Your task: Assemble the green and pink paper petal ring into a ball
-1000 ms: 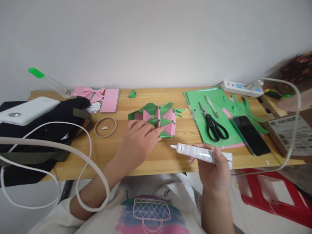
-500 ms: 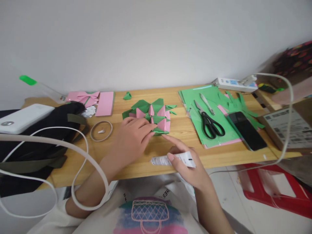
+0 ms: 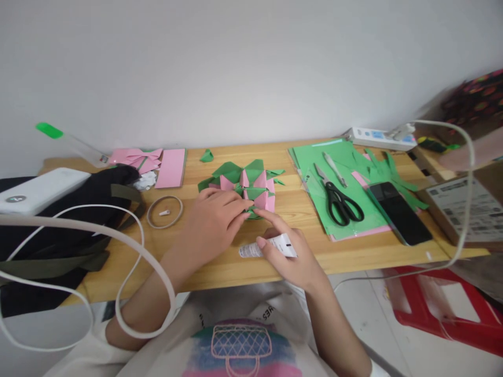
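A folded paper piece in green and pink (image 3: 259, 180) lies on the wooden table (image 3: 291, 204). My left hand (image 3: 216, 220) rests over its near left part, thumb and fingers closed on its near edge. In my right hand (image 3: 286, 254) is a white tube (image 3: 251, 250), held between thumb and curled fingers with its narrow end toward the left. The right index finger stretches out and touches the green near edge of the paper piece, close to the left fingertips. What lies under the left palm is hidden.
Black scissors (image 3: 341, 204) and a white cutter (image 3: 335, 168) lie on green sheets (image 3: 314, 183), beside a phone (image 3: 401, 212). At left are a tape ring (image 3: 165, 212), pink paper (image 3: 171, 167), a black bag (image 3: 98, 193) and a power bank (image 3: 43, 189). A white cable loops across the left forearm.
My right hand has moved left and slightly up with the tube, and its index finger now reaches onto the near edge of the paper piece. My left hand has barely moved.
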A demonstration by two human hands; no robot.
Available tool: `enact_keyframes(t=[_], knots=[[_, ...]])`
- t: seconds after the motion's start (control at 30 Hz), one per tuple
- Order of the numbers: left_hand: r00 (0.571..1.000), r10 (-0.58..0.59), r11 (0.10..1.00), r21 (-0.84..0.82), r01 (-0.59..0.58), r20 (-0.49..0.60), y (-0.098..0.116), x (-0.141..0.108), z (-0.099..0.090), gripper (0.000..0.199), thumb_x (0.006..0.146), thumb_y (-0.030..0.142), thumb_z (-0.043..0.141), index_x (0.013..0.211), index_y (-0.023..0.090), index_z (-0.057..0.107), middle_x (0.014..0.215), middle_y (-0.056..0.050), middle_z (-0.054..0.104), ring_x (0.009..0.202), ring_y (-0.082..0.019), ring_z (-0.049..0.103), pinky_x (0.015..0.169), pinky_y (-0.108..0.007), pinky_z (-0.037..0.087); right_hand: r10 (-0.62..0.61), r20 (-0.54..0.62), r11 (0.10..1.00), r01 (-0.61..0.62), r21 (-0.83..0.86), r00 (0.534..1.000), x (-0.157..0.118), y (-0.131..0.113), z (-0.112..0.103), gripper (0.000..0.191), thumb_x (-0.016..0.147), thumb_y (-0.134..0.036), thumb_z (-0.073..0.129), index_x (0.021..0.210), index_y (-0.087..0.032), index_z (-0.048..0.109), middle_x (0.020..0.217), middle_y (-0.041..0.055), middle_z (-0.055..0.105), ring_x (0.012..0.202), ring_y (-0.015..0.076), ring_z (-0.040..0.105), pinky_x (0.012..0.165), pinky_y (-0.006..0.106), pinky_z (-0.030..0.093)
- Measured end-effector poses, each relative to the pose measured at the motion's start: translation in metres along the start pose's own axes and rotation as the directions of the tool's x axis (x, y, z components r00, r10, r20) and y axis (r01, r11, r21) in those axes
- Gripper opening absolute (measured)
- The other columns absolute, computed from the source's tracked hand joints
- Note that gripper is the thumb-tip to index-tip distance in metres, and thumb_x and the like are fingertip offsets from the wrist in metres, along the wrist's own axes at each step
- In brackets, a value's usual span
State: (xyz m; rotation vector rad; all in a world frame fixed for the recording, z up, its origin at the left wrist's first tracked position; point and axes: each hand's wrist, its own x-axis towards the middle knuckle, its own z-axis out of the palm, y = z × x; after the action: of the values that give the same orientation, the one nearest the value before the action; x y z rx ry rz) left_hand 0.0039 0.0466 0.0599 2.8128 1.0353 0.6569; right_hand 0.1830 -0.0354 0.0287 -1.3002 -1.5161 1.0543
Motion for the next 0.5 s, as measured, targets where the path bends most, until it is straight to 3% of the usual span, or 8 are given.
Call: enact_keyframes(t=[0.4, 0.5], knots=[[1.0, 0.011, 1.0, 0.012, -0.011, 0.005, 0.0016, -0.0005, 0.0017, 0.017, 0.098, 0.022, 0.044, 0.106, 0.026, 0.058, 0.097, -0.002, 0.071, 0.092, -0.023, 0.065, 0.085, -0.042, 0.045, -0.011, 0.012, 0.991, 0.012, -0.137, 1.0, 0.0016, -0.0047, 0.0, 0.039, 0.09, -0.036, 0.055, 0.128, -0.025, 0.055, 0.059, -0.0052, 0.061, 0.045, 0.0132, 0.051, 0.048, 0.025, 0.037], [0.999, 0.033, 0.999, 0.035, -0.032, -0.016, 0.0039, -0.0016, 0.0032, 0.015, 0.098, 0.019, 0.043, 0.1, 0.024, 0.057, 0.094, -0.002, 0.071, 0.087, -0.022, 0.065, 0.088, -0.041, 0.045, -0.002, 0.005, 0.986, 0.003, -0.165, 1.0, 0.0023, -0.0076, -0.001, 0.039, 0.09, -0.036, 0.053, 0.126, -0.023, 0.057, 0.059, -0.0039, 0.062, 0.044, 0.0133, 0.049, 0.046, 0.025, 0.036]])
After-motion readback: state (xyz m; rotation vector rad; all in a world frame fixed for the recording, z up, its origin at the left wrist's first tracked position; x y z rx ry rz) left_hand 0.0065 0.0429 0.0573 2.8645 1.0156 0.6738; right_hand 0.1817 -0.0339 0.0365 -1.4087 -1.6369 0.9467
